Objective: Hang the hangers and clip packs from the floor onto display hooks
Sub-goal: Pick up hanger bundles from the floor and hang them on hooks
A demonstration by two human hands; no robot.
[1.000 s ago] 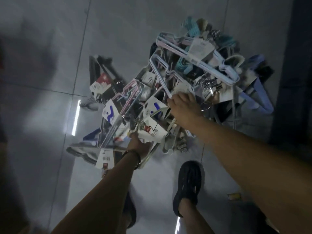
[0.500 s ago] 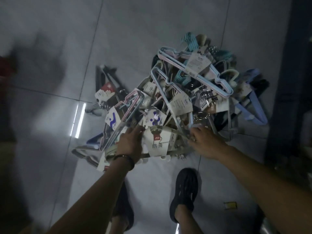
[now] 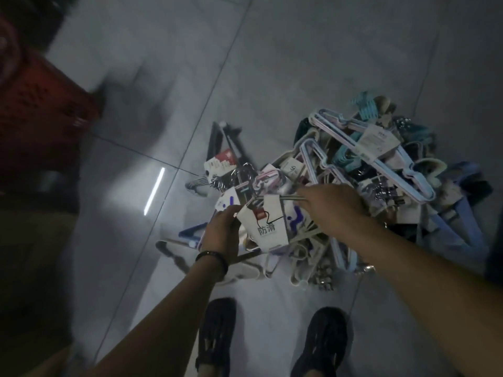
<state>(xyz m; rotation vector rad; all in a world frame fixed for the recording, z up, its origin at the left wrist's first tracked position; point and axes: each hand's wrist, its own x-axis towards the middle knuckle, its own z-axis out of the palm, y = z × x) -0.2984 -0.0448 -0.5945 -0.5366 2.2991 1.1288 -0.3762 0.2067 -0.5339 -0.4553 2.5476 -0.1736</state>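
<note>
Head view, looking down. Hanger pack (image 3: 268, 227), with a white label card (image 3: 269, 235) printed with two characters, sits at frame centre over the near edge of the pile (image 3: 381, 164). Left hand (image 3: 221, 232) grasps it at the card's 9 o'clock edge, fingers curled round the bundle. Right hand (image 3: 332, 208) grasps the thin bars at the pack's 1 o'clock, fingers curled over them. Whether the pack is fully clear of the heap: cannot tell; its lower end overlaps pale hangers beneath.

The pile spreads from the pack toward 1–3 o'clock. Pastel hangers (image 3: 408, 183) with their own card lie on top, metal clips (image 3: 325, 281) lie at 5 o'clock and dark hangers (image 3: 226, 148) at 11 o'clock. All of it rests on the grey tiled floor (image 3: 272, 63). Display hooks: not in view.

Risks, as judgement:
- The hooks and bars in the heap look interlocked. A straight lift could drag neighbouring packs up, then drop them.
- The card looks like a paper sleeve. Pulling by it rather than by the bars could tear it or slide it off, and the bundle would come loose.
- The light is dim, so a snag could go unnoticed until it pulls.
- The shoes (image 3: 215, 330) at 6 o'clock stand near the loose clips; a step forward could land on them.

A red crate (image 3: 40, 104) sits at 10 o'clock, well apart.
</note>
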